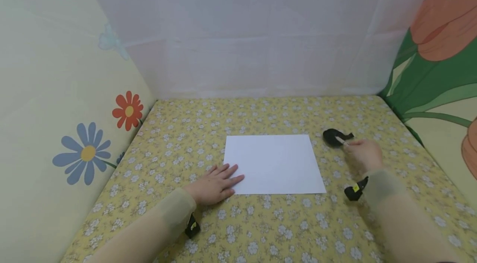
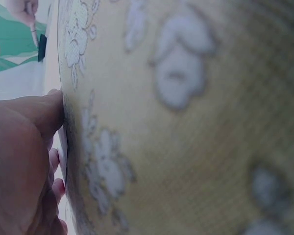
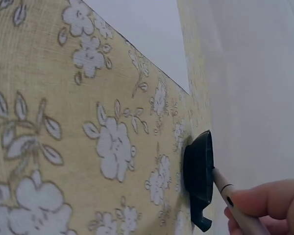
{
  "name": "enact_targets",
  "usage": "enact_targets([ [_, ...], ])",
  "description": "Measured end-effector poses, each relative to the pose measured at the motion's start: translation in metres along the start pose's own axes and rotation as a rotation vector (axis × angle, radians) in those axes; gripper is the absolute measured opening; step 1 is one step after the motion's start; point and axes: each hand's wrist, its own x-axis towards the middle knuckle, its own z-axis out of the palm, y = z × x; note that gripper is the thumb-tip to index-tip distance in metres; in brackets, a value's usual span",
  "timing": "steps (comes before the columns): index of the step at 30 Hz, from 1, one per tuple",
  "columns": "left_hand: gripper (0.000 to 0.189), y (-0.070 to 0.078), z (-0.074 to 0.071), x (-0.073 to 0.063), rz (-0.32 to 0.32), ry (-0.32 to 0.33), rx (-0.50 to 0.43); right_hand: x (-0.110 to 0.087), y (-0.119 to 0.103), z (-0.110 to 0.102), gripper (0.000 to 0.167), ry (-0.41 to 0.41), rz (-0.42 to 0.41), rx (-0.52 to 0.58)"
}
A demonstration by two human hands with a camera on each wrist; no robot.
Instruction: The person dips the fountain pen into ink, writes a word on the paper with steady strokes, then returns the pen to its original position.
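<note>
A sheet of white paper (image 1: 273, 163) lies flat on the flowered cloth. My left hand (image 1: 214, 185) rests on its lower left corner with the fingers spread. Beyond the paper's right edge, my right hand (image 1: 363, 153) pinches a pale, slim pen (image 3: 245, 218) between thumb and fingers. The pen slants down to a small black dish (image 3: 198, 166) with a curved handle, which sits on the cloth. Its tip meets the dish, and the dish hides the very end. In the left wrist view, the left thumb (image 2: 51, 110) is close to the paper's edge.
Yellow cloth (image 1: 193, 130) with white flowers covers the table. A pale curtain (image 1: 261, 31) hangs at the back. Printed panels flank both sides, with a blue flower (image 1: 88, 153) on the left and orange tulips (image 1: 445, 22) on the right. Each wrist carries a black camera.
</note>
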Motion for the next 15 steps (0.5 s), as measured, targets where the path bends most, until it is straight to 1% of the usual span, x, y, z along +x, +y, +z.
enact_targets([
  [1,0.053,0.0,0.0,0.0,-0.001,-0.001,0.0,0.001,-0.001,-0.002,0.048,-0.011,-0.016,-0.044],
  [4,0.053,0.0,0.0,0.0,-0.001,0.0,-0.001,0.002,-0.006,-0.006,0.045,-0.039,-0.037,-0.113],
  [10,0.053,-0.001,0.001,0.0,-0.001,-0.005,-0.011,0.005,-0.014,-0.011,0.04,-0.058,-0.062,-0.195],
  [14,0.053,-0.002,0.001,0.001,-0.001,-0.006,-0.006,0.007,-0.018,-0.014,0.04,-0.069,-0.067,-0.246],
  [15,0.053,-0.002,0.001,0.001,-0.001,-0.005,-0.005,0.007,-0.019,-0.014,0.04,-0.074,-0.063,-0.243],
])
